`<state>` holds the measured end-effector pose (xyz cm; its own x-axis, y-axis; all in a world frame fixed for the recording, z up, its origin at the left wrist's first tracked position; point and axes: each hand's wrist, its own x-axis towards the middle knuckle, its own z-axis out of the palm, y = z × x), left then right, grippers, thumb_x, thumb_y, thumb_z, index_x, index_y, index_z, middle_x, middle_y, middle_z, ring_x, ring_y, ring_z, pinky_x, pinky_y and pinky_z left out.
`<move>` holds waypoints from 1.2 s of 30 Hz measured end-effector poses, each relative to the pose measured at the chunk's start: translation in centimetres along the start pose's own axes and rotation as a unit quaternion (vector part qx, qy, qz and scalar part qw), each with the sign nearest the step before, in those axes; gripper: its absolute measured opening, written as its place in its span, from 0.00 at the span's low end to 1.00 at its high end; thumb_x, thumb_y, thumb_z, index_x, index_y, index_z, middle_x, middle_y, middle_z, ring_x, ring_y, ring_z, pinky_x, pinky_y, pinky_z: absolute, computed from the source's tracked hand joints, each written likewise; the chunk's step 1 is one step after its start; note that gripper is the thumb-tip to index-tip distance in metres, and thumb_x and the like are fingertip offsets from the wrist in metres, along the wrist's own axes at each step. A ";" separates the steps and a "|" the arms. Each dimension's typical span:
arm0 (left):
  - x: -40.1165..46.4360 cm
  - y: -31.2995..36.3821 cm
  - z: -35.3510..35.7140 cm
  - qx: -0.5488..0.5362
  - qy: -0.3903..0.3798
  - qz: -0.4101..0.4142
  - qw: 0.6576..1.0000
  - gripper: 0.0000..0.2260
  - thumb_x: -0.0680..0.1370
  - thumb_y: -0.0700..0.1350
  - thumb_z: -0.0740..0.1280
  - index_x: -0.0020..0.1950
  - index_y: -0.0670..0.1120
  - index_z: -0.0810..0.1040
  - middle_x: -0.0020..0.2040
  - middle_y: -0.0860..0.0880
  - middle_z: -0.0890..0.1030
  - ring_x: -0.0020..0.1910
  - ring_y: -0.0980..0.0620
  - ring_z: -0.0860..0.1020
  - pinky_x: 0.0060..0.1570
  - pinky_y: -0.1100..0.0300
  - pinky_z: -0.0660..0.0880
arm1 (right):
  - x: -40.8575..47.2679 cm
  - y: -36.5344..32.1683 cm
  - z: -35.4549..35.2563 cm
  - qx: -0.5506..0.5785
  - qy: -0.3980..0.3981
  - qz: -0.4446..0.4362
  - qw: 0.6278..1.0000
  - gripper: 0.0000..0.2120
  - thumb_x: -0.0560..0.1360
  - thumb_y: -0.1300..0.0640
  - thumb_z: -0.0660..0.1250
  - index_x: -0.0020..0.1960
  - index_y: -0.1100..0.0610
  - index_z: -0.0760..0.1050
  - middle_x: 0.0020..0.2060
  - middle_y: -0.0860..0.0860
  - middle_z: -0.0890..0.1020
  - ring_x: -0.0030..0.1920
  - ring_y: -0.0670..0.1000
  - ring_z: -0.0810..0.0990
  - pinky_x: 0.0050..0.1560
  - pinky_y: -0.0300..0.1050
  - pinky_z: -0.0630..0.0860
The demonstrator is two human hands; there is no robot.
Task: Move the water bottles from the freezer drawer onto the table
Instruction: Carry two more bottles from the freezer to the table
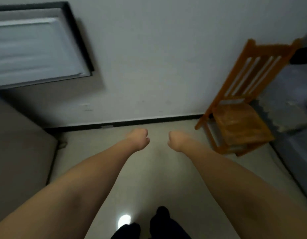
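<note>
Both my arms stretch forward over the pale floor. My left hand point(138, 138) is curled into a fist and holds nothing. My right hand point(175, 140) is also a fist with nothing in it, a short gap from the left one. No water bottle and no freezer drawer are in view. A grey table surface with a patterned cloth point(287, 116) shows at the right edge. The picture is blurred.
A wooden chair point(239, 121) stands against the wall at the right. A grey cabinet or appliance side point(20, 152) fills the lower left. A dark-framed window point(37, 47) sits in the white wall at upper left. My dark-clad legs point(159, 225) show at the bottom.
</note>
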<state>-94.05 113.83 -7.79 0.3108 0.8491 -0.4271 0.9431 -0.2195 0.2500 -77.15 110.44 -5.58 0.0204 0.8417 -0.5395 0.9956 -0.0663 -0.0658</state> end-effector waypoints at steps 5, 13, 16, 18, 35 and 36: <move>-0.9 -4.7 -2.0 -0.073 0.057 -0.115 0.989 0.16 0.80 0.47 0.60 0.64 0.41 0.73 0.64 0.40 0.73 0.62 0.41 0.73 0.61 0.51 0.71 | 4.5 -4.8 -4.1 -0.074 0.023 -0.108 0.991 0.14 0.78 0.58 0.56 0.60 0.59 0.74 0.59 0.57 0.77 0.58 0.59 0.77 0.52 0.47 0.72; -7.2 -13.2 -2.9 -0.133 0.125 -0.282 0.942 0.16 0.79 0.49 0.60 0.63 0.42 0.74 0.61 0.41 0.75 0.60 0.41 0.74 0.57 0.53 0.73 | 7.7 -17.1 -5.1 -0.169 0.021 -0.275 0.946 0.14 0.78 0.56 0.56 0.61 0.57 0.74 0.58 0.56 0.78 0.56 0.57 0.77 0.49 0.44 0.71; -9.8 -17.0 -3.1 -0.131 0.136 -0.329 0.925 0.17 0.80 0.49 0.59 0.64 0.42 0.74 0.63 0.41 0.74 0.62 0.41 0.73 0.57 0.52 0.72 | 7.9 -22.5 -5.0 -0.194 0.021 -0.321 0.927 0.14 0.79 0.56 0.56 0.60 0.58 0.75 0.57 0.56 0.78 0.56 0.58 0.77 0.48 0.43 0.70; -11.2 -19.8 -3.5 -0.133 0.144 -0.352 0.915 0.16 0.80 0.48 0.59 0.63 0.42 0.75 0.62 0.41 0.73 0.62 0.41 0.73 0.58 0.50 0.72 | 7.8 -26.4 -5.0 -0.202 0.023 -0.346 0.916 0.13 0.79 0.57 0.56 0.58 0.58 0.75 0.56 0.56 0.78 0.55 0.58 0.77 0.48 0.44 0.70; -17.5 -42.2 -11.8 -0.144 0.244 -0.381 0.880 0.14 0.79 0.48 0.59 0.60 0.43 0.76 0.58 0.41 0.75 0.60 0.41 0.74 0.57 0.49 0.74 | 8.1 -54.0 -7.9 -0.180 0.068 -0.450 0.872 0.12 0.78 0.57 0.58 0.57 0.59 0.76 0.57 0.59 0.79 0.56 0.60 0.78 0.52 0.47 0.74; -17.7 -43.1 -12.4 -0.143 0.262 -0.379 0.876 0.14 0.79 0.47 0.59 0.60 0.43 0.76 0.58 0.41 0.75 0.59 0.41 0.75 0.56 0.49 0.74 | 8.1 -55.3 -8.1 -0.171 0.081 -0.463 0.866 0.13 0.78 0.56 0.58 0.57 0.58 0.77 0.56 0.59 0.80 0.56 0.60 0.78 0.51 0.47 0.74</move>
<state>-141.68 114.24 -0.30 -0.5585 0.8198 -0.1265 0.7640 0.5678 0.3064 -131.26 125.24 0.52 -0.8161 0.5156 -0.2609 0.5605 0.8161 -0.1404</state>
